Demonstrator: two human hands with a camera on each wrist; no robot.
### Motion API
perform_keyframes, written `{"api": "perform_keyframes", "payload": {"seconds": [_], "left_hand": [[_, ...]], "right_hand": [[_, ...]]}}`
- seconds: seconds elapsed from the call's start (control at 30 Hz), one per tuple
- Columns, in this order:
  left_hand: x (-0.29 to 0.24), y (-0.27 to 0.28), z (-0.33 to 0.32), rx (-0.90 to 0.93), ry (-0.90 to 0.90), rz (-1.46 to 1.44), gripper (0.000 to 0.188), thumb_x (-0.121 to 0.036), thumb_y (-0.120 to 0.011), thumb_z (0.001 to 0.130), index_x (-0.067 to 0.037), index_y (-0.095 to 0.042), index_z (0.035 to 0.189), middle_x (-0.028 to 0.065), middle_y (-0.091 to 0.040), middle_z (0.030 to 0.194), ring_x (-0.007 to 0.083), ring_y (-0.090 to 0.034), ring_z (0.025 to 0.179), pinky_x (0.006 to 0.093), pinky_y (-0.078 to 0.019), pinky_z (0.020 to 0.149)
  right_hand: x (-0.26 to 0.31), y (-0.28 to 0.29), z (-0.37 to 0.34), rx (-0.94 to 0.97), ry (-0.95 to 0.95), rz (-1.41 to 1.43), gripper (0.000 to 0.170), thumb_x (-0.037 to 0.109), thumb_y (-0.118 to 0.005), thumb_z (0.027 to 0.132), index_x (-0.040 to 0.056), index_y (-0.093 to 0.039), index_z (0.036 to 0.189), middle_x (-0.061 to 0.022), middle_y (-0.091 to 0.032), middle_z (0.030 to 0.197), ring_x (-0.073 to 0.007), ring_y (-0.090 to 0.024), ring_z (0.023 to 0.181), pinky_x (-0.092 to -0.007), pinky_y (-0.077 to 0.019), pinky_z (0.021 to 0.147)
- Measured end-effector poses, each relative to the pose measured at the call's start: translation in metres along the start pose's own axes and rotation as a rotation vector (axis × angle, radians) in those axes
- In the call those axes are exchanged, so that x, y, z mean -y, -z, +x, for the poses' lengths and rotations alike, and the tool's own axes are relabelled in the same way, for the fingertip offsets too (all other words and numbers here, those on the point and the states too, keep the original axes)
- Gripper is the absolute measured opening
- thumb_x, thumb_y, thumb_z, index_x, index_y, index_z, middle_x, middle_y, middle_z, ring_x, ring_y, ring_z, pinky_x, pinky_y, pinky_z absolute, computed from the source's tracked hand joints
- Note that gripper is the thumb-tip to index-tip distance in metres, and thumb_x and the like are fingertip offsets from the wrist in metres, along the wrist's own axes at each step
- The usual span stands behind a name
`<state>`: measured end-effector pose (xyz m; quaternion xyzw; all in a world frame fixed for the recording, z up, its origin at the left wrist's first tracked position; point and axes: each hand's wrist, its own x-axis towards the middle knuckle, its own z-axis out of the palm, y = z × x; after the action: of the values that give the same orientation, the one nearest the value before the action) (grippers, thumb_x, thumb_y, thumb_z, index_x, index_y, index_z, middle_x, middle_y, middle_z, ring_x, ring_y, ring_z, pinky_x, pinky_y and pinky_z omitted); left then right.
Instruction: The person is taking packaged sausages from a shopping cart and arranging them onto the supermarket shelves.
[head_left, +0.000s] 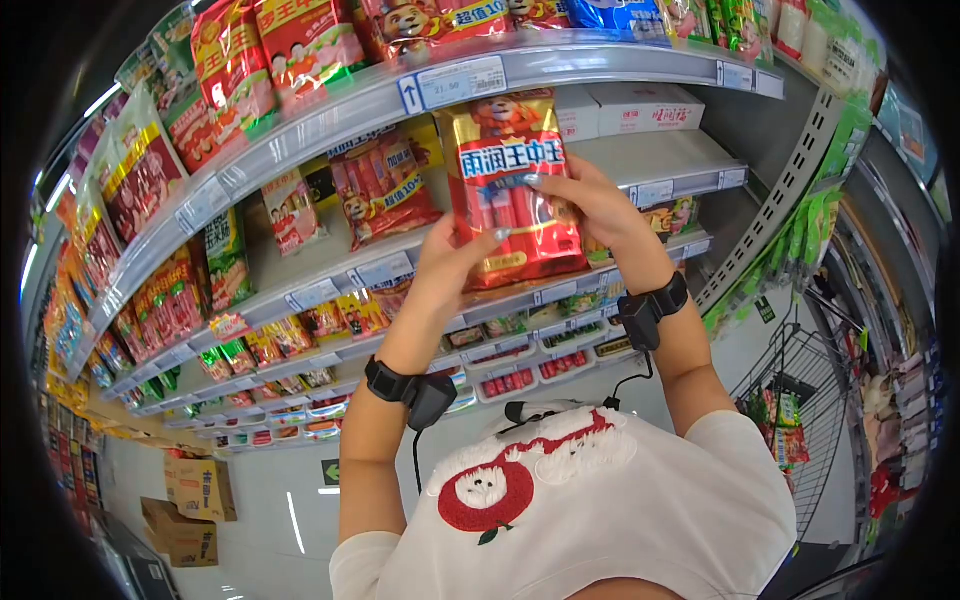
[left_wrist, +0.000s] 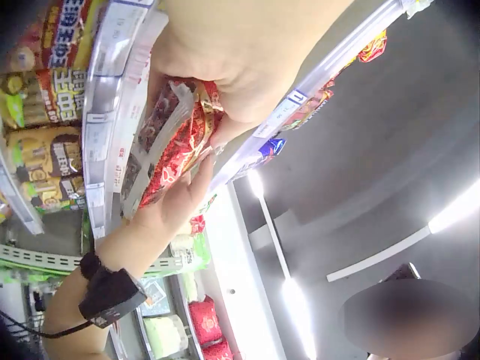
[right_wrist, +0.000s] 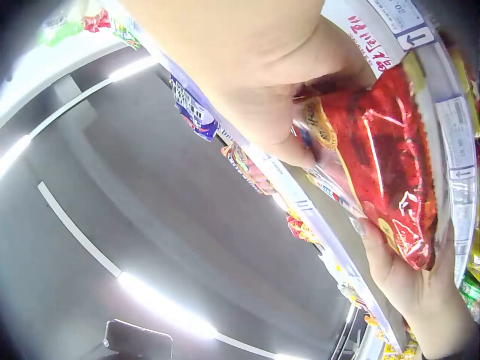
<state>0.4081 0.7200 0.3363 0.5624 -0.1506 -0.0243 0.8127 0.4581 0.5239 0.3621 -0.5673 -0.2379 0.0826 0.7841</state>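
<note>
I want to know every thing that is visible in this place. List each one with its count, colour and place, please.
Red-and-gold package: one, red and gold, between both hands
Shelf packages: many, mostly red, yellow, green, on the shelves
Upper shelf edge: one, grey, above the hands
White boxes: at least two, white, behind the package, to its right
Hanging packets: several, green, right side
Wire cart: one, dark, lower right
Cardboard boxes: two, brown, floor, lower left
Wrist cameras: two, black, one per wrist
Shirt: one, white with red embroidery, bottom
Left hand: one, bare, package's left side
Right hand: one, bare, package's right side
</note>
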Motion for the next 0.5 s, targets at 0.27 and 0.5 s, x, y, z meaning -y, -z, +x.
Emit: {"api": "perform_keyframes", "payload": {"seconds": [0.27,0.5], "left_hand": [[-0.005,0.012,0.064,-0.066,0.134,0.140,0.026,-0.010,-0.060,0.081,0.002,-0.053,0.103,0.0104,-0.061,0.095,0.0148,-0.061,0.082,0.0275,-0.0494,0.069],[0.007,0.040,0.119,-0.121,-0.034,0.389,0.032,-0.013,-0.060,0.082,0.003,-0.051,0.108,0.0116,-0.060,0.098,0.0168,-0.059,0.084,0.0286,-0.0474,0.074]], "right_hand": [[-0.023,0.046,0.050,-0.016,-0.117,0.065,0.031,0.007,-0.062,0.079,-0.0031,-0.051,0.107,-0.0038,-0.058,0.087,-0.0089,-0.054,0.072,-0.0233,-0.0467,0.066],[-0.037,0.050,0.095,-0.081,0.035,-0.013,0.028,0.004,-0.061,0.079,-0.0014,-0.054,0.105,-0.0035,-0.058,0.088,-0.0096,-0.055,0.075,-0.0236,-0.0466,0.067]]}}
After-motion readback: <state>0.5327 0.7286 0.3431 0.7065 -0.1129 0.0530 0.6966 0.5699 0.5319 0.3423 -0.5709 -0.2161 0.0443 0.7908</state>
